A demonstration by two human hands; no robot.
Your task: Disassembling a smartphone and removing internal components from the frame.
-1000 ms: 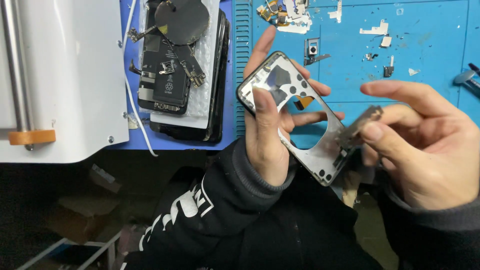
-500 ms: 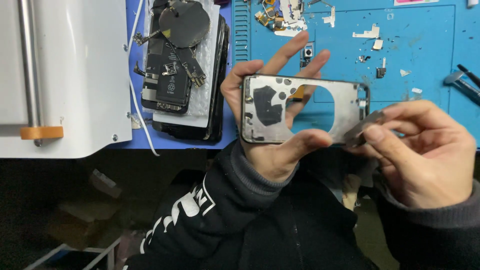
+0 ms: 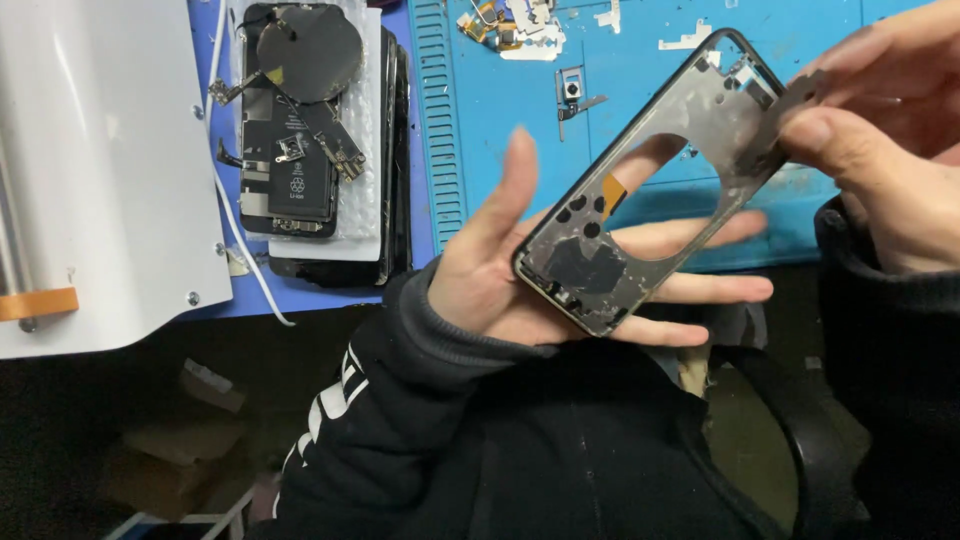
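Phone frame (image 3: 650,190), gutted, round hole

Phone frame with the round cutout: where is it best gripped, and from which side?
Probably by its long side rails, coming in from the edges. The phone frame is a thin, tilted shell with a large round hole mid-plate, so the centre offers little. Now its lower end rests on the open left hand, while the right hand pinches the upper corner.

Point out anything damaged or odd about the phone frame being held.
The phone frame is a stripped shell: a big round hole gapes in its back plate, with dark adhesive patches and scuffed residue around it. It lies tilted across the open left hand, while the right hand pinches its top corner. Small loose parts litter the blue mat.
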